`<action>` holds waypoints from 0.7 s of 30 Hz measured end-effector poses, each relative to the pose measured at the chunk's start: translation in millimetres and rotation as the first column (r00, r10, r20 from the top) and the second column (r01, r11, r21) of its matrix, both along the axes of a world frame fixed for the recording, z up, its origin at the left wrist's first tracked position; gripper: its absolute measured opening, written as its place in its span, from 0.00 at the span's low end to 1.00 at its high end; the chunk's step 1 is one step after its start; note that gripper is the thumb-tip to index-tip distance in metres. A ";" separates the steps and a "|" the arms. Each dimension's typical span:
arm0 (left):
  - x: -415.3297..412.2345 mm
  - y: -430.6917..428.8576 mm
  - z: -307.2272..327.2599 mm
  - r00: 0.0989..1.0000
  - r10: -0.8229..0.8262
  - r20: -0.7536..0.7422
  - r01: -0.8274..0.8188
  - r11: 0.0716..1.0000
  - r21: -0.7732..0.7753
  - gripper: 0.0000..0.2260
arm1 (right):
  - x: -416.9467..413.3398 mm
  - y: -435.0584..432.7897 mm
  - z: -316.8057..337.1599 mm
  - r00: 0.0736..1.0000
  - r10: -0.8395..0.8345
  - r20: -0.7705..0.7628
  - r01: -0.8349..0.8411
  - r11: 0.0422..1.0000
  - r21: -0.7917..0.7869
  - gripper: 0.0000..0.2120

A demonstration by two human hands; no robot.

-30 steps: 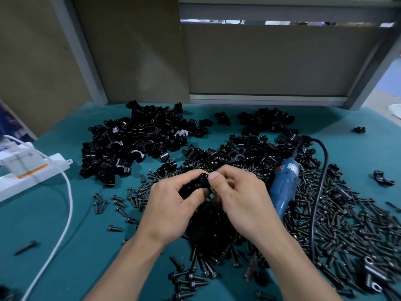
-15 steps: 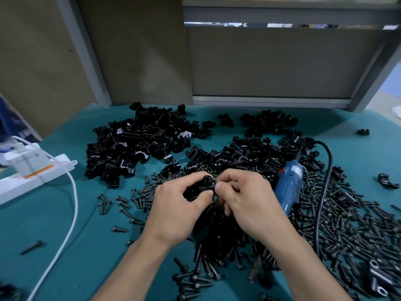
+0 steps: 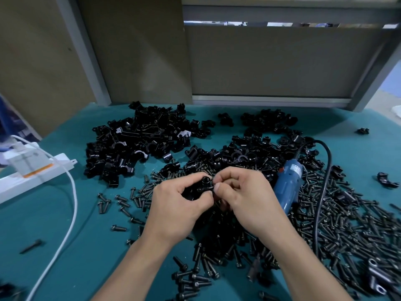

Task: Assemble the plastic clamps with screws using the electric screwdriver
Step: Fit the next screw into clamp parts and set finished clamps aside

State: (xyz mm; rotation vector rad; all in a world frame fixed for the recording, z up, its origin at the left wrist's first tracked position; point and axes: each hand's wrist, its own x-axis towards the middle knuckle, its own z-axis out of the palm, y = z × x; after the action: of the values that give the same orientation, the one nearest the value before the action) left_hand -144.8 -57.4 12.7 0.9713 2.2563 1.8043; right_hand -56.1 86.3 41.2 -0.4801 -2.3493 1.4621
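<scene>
**Black clamp held in both hands above the screw heap**

Black plastic clamp (image 3: 202, 186) sits between the two hands, raised just over the middle of the table. The left hand (image 3: 178, 210) grips it from the left, thumb and curled fingers closed round its body, with its round opening facing up. The right hand (image 3: 247, 197) meets it from the other side, thumb and forefinger pinching the clamp's right edge and the other fingers curled under. Whether a screw sits in that pinch cannot be told.

Under and around the hands lie loose dark screws (image 3: 347, 224), thickest to the right. Just beside the right hand lies the blue electric screwdriver (image 3: 289, 183) on top of the screws, its black cord (image 3: 325, 170) looping off to the right. Behind the hands are heaps of clamp parts (image 3: 134, 146). Everything rests on a teal table mat (image 3: 65, 235). At the left edge is a white power strip (image 3: 32, 177) with a white cable (image 3: 72, 192) trailing toward the viewer.
</scene>
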 end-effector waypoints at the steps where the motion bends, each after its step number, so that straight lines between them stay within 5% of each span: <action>1: 0.5 0.1 0.3 1.000 0.000 -0.008 0.000 1.000 -0.001 0.13 | -0.5 -1.2 -1.1 1.000 -0.007 0.005 0.007 1.000 0.014 0.10; 11: -8.6 -4.4 2.2 0.992 -0.129 0.005 0.129 0.990 -0.050 0.13 | 1.4 -0.2 -0.3 0.999 -0.054 -0.005 0.054 0.998 0.037 0.13; 16: -3.2 -2.8 -0.6 0.992 -0.119 -0.046 0.115 0.990 -0.084 0.12 | -0.4 -7.2 -3.1 0.994 -0.103 0.022 0.098 0.981 0.171 0.17; 21: -6.7 -2.3 -4.6 0.995 -0.080 -0.059 0.075 0.993 -0.088 0.16 | -1.6 -10.4 -5.8 0.991 -0.134 -0.025 0.136 0.981 0.141 0.17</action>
State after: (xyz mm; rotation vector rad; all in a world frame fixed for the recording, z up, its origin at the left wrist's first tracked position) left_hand -151.5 -59.7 8.1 1.0979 2.2765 1.6549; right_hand -57.8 75.9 35.4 -0.5749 -2.3391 1.2235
